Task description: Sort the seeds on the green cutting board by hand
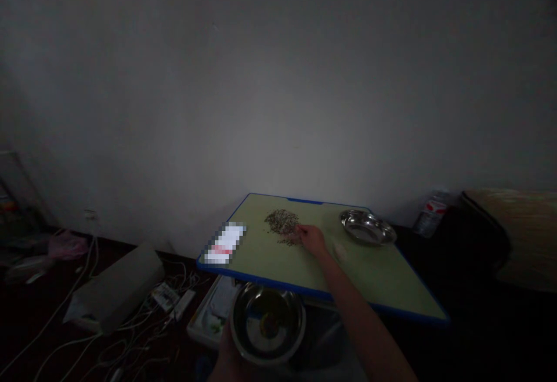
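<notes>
A loose pile of small, mottled dark-and-light grains or beans (282,221) lies on the pale green tabletop (265,260) with a blue edge. At the pile's right side is my right hand (312,239), its fingers drawn together over the grains. Whatever lies between those fingertips is too small and dim to make out. Below the table's near edge, my left hand (227,350) grips the left side of a shiny metal bowl (297,335). Its inside shows reflections, and most of that hand is dark or hidden by the bowl.
A shallow metal dish (368,228) stands at the table's right, and a bright pixelated rectangle (225,244) lies at the left. A plastic bottle (430,213) is beyond the right edge. On the floor to the left are a grey box (119,286) and tangled white cables (141,312).
</notes>
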`<state>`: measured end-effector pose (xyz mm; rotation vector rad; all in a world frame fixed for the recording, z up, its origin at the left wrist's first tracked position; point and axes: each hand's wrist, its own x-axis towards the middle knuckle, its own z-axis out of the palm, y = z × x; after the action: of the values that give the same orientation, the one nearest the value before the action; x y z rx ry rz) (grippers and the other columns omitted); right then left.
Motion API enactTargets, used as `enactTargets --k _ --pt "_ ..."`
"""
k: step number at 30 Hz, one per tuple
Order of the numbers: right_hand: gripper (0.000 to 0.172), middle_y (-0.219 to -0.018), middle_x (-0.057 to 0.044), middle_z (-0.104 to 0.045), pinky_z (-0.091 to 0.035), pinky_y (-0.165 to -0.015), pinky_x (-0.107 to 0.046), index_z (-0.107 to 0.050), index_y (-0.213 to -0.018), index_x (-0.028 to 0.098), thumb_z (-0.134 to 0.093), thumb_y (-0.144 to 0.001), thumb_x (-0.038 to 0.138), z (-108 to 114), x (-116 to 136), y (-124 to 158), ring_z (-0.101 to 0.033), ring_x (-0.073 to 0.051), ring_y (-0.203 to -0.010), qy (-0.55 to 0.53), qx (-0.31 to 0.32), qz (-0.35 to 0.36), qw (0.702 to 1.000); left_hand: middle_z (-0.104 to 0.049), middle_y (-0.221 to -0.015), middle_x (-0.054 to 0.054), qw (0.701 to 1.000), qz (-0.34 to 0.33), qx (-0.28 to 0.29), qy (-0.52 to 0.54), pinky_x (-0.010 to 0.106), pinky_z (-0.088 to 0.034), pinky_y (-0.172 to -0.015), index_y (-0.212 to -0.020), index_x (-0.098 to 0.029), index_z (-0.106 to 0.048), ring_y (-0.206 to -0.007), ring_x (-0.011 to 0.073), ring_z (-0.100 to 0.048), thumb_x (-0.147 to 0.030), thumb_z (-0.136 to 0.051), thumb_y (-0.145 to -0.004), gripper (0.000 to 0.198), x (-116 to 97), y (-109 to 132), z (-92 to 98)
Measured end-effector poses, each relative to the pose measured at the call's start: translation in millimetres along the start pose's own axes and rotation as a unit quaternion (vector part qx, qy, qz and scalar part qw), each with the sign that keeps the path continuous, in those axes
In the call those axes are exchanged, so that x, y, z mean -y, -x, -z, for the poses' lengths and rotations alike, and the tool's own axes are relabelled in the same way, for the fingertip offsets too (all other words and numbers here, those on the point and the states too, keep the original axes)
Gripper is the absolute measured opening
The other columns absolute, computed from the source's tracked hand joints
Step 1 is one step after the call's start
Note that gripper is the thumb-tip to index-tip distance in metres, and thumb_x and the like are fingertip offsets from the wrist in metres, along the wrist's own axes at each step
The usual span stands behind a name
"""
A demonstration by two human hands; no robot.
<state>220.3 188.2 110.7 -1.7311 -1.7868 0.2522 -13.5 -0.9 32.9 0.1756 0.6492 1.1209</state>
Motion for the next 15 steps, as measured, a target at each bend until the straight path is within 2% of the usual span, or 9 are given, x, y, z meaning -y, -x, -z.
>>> enactTargets --k 2,4,8,10,12,15 --pt "0.031 -0.107 -0.009 -0.084 -0.048 -0.079 -0.025 -0.086 -0.105 0.024 -0.056 -0.102 0.025 0.3 0.5 0.4 -0.077 -0.023 -0.099 0.006 0.002 0.005 1.0 -0.088 -0.095 0.008 1.0 0.007 -0.011 -0.005 0.055 -0.045 -0.119 -0.098 -0.02 -0.077 -0.12 0.0359 -0.075 -0.035 -0.073 -0.083 0.022 0.2 -0.4 1.9" --pt "0.031 -0.105 -0.009 -0.084 -0.047 -0.077 -0.024 -0.087 -0.104 0.024 -0.056 -0.103 0.026 0.5 0.6 0.6 -0.077 -0.023 -0.098 0.012 0.007 0.008 1.0 -0.087 -0.093 0.01 1.0 0.018 -0.012 0.005 0.057 -0.044 -0.119 -0.095 -0.021 -0.076 -0.127 0.0386 -0.071 -0.044 -0.076 -0.08 0.027 1.7 -3.7 3.8" --pt "0.03 -0.099 -0.009 -0.085 -0.046 -0.073 -0.024 -0.087 -0.101 0.023 -0.057 -0.103 0.028 0.5 -0.6 0.4 -0.076 -0.022 -0.092 0.013 0.013 0.004 1.0 -0.086 -0.097 0.011 0.999 0.009 -0.009 0.035 0.057 -0.043 -0.121 -0.101 -0.024 -0.076 -0.135 0.0386 -0.066 -0.048 -0.075 -0.081 0.031 5.5 -10.5 3.9" --pt "0.03 -0.098 -0.008 -0.085 -0.046 -0.072 -0.024 -0.087 -0.1 0.023 -0.057 -0.102 0.029 0.3 -1.3 0.3 -0.076 -0.022 -0.09 0.01 0.014 0.004 1.0 -0.087 -0.095 0.009 0.999 0.007 -0.007 0.04 0.057 -0.042 -0.121 -0.103 -0.023 -0.076 -0.131 0.039 -0.069 -0.045 -0.08 -0.076 0.035 7.1 -10.3 4.3" --pt "0.031 -0.097 -0.009 -0.085 -0.046 -0.071 -0.024 -0.087 -0.098 0.023 -0.056 -0.101 0.028 0.0 -1.9 0.5 -0.076 -0.022 -0.089 0.005 0.014 0.01 1.0 -0.087 -0.096 0.008 0.999 -0.002 0.006 0.042 0.055 -0.042 -0.121 -0.102 -0.023 -0.077 -0.119 0.0381 -0.075 -0.045 -0.088 -0.068 0.041 9.1 -8.2 7.0" --pt "0.034 -0.095 -0.009 -0.085 -0.047 -0.072 -0.025 -0.087 -0.098 0.022 -0.054 -0.101 0.029 -0.5 -2.6 1.0 -0.076 -0.023 -0.088 -0.007 0.014 0.015 1.0 -0.088 -0.097 0.007 0.999 -0.012 0.025 0.032 0.055 -0.043 -0.12 -0.093 -0.025 -0.079 -0.104 0.0365 -0.079 -0.058 -0.087 -0.067 0.043 12.9 -6.1 15.5"
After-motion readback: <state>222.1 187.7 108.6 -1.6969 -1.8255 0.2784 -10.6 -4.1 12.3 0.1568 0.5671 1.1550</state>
